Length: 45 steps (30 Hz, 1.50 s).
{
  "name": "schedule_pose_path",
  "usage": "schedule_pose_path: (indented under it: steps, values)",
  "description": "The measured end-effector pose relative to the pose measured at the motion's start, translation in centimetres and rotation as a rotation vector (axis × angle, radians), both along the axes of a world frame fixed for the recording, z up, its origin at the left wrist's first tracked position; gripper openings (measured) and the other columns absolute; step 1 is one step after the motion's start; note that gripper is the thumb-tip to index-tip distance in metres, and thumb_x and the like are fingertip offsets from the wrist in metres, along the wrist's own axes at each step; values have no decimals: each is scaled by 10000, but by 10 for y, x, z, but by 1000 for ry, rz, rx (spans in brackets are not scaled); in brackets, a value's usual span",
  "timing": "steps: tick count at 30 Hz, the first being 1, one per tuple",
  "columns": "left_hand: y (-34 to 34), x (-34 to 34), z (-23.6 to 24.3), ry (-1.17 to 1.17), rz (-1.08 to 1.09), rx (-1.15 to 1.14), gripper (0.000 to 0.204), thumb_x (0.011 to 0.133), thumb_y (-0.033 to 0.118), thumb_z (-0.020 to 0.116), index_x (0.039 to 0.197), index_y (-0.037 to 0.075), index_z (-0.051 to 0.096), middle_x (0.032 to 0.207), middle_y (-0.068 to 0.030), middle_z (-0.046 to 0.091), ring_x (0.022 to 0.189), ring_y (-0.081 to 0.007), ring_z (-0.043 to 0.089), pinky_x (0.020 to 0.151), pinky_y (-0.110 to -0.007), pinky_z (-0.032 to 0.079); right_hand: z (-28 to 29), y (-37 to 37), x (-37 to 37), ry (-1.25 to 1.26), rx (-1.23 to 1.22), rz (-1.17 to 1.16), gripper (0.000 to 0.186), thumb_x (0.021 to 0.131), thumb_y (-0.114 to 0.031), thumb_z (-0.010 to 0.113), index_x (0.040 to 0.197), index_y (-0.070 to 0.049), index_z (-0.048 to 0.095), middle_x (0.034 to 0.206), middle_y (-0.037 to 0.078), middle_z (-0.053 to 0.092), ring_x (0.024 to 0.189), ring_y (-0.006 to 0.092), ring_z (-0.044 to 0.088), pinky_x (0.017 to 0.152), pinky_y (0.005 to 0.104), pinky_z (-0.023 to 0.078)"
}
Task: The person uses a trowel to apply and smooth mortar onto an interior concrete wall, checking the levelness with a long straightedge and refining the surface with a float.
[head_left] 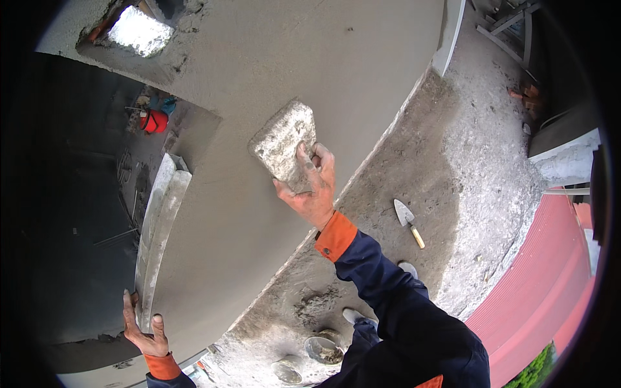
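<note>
My right hand grips a pale, mortar-crusted rectangular block, which looks like a rubbing float or sponge. Its face lies against the smooth grey plastered wall. The thumb and fingers clasp its near edge. At the lower left, my left hand is beside the lower end of a long pale strip along the dark opening's edge. Its thumb and fingers are spread to either side of that end. Whether they press on the strip, I cannot tell. A pointing trowel with a wooden handle lies on the ground to the right.
Two mortar-stained buckets stand on the ground near my feet. A red bucket shows through the opening. At the upper left is a hole in the wall. Pink corrugated sheeting runs along the right, beyond a rough ledge.
</note>
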State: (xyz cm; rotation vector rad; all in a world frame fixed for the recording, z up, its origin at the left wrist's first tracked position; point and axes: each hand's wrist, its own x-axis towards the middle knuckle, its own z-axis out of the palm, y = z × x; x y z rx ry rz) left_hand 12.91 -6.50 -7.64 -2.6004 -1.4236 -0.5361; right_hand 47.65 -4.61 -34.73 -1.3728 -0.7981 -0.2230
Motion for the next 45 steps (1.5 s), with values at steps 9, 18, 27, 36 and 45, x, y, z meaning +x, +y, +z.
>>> schedule_pose_path:
  steps: [9, 18, 27, 36, 45]
  values:
    - [-4, -14, 1, 11, -34, 10, 875, 811, 611, 602, 1337, -73, 458, 1090, -247, 615, 1018, -332, 605, 929, -427, 442, 84, 20, 71, -84, 114, -112, 814, 689, -351, 825, 1357, -33, 486, 990, 73, 470, 812, 139, 449, 694, 303, 463]
    - [1, -13, 0, 28, -86, 45, 889, 797, 634, 611, 1319, -74, 482, 1071, -233, 634, 991, -323, 623, 903, -423, 462, -55, 0, -14, 687, -41, 112, 925, 684, -363, 847, 1359, 21, 345, 981, 49, 442, 750, 89, 403, 648, 259, 421]
    - [11, -21, -6, -53, -168, 49, 854, 851, 648, 520, 1311, -70, 496, 1056, -232, 641, 981, -314, 641, 891, -398, 479, -60, -4, -179, -38, -18, 98, 961, 616, -288, 816, 1417, -92, 323, 1061, 145, 443, 876, 263, 486, 736, 368, 484]
    - [16, -45, 0, -74, -183, -3, 953, 827, 788, 350, 1364, 11, 476, 1058, -198, 668, 951, -255, 647, 887, -373, 465, 26, 0, -114, 191, 38, 30, 926, 586, -344, 848, 1382, -113, 434, 1017, 92, 459, 737, 191, 445, 629, 324, 459]
    - [24, -52, 1, -45, -246, 9, 962, 811, 800, 342, 1336, 11, 505, 1170, -199, 630, 990, -294, 654, 963, -452, 440, -103, -15, -171, 355, -123, 92, 832, 658, -362, 837, 1338, -81, 449, 979, 85, 445, 692, 131, 413, 564, 277, 440]
